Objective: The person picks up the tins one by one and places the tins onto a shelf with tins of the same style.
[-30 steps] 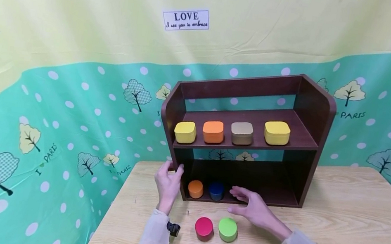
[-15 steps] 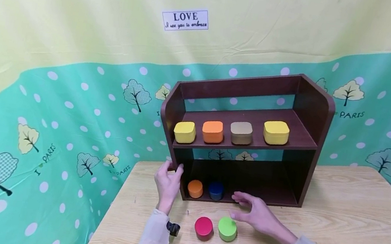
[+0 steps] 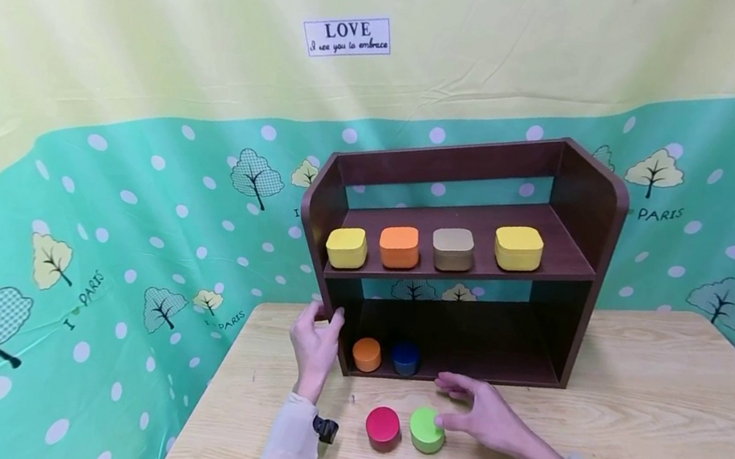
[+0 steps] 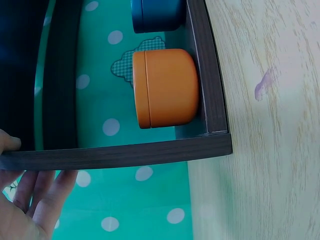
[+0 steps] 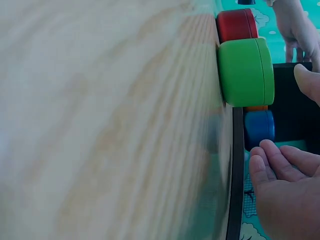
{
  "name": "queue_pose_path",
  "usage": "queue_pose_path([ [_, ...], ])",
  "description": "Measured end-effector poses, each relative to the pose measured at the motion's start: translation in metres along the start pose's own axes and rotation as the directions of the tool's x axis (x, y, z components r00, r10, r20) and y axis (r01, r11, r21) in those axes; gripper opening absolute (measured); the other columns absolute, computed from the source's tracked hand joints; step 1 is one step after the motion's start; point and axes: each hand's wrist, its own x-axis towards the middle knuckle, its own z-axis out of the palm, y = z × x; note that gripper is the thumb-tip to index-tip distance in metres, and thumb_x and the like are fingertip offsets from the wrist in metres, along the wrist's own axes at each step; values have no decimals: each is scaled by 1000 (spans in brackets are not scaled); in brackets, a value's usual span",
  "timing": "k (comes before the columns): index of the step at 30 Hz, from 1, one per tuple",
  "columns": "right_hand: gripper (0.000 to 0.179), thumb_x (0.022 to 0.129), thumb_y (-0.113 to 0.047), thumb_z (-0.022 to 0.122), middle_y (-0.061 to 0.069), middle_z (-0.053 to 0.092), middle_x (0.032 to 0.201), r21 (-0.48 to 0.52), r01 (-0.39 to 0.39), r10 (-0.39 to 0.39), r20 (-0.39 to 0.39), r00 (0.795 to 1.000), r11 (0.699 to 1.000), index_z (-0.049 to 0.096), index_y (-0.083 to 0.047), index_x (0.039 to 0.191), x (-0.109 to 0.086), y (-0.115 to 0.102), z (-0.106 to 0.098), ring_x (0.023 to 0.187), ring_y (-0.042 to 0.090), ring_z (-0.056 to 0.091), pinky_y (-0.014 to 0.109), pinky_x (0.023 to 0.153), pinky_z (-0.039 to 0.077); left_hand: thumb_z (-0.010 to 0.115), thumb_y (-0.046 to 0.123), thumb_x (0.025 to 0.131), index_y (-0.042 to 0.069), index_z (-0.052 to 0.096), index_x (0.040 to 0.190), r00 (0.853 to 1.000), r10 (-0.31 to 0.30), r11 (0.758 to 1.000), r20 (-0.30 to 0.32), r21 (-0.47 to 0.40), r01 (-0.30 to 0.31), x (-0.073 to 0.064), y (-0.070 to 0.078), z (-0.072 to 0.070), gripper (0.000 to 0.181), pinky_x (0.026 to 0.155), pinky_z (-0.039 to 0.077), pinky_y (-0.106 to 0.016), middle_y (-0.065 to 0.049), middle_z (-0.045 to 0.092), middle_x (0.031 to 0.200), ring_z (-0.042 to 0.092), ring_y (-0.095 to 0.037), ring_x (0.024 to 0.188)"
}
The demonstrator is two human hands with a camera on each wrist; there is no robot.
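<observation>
My right hand (image 3: 485, 419) hovers just right of the green tin (image 3: 427, 429), fingers (image 5: 272, 162) loosely spread and holding nothing; the thumb sits right at its rim, though I cannot tell if it touches. The tin stands upright on the desk (image 3: 650, 426), lid up, its axis vertical, round so no side leads. It lies to the left of my right palm, in front of the shelf unit (image 3: 456, 273), just beside the red tin (image 3: 382, 426). My right hand is the nearer 1. My left hand (image 3: 316, 344) grips the shelf's left side panel, fingers curled round its edge, near the orange tin (image 4: 167, 87) and blue tin (image 3: 404, 357) on the bottom shelf.
</observation>
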Motion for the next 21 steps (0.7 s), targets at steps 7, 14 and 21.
queue_pose_path([
  [7,80,88,-23,90,28,65,150,21,18,-19,47,999,1000,54,10,151,-3,1,3,139,48,63,44,116,53,79,8,91,0,78,92,1000,2,1000,1,-2,-2,0,-1,0,8,79,53,-31,-18,79,87,74,-35,81],
  [14,82,86,-23,92,26,67,147,22,31,-32,91,995,999,54,11,151,-5,3,7,135,45,64,34,113,55,80,5,90,0,77,92,1000,14,1000,-3,2,-14,1,-2,0,6,80,57,-48,-19,79,87,74,-35,81],
  [21,83,84,-23,94,25,68,147,33,36,-40,137,990,999,56,11,150,-6,1,10,133,43,65,25,111,54,79,6,91,-1,78,93,1000,6,1000,6,-12,-6,1,-2,1,7,82,57,-60,-20,79,88,74,-37,82],
])
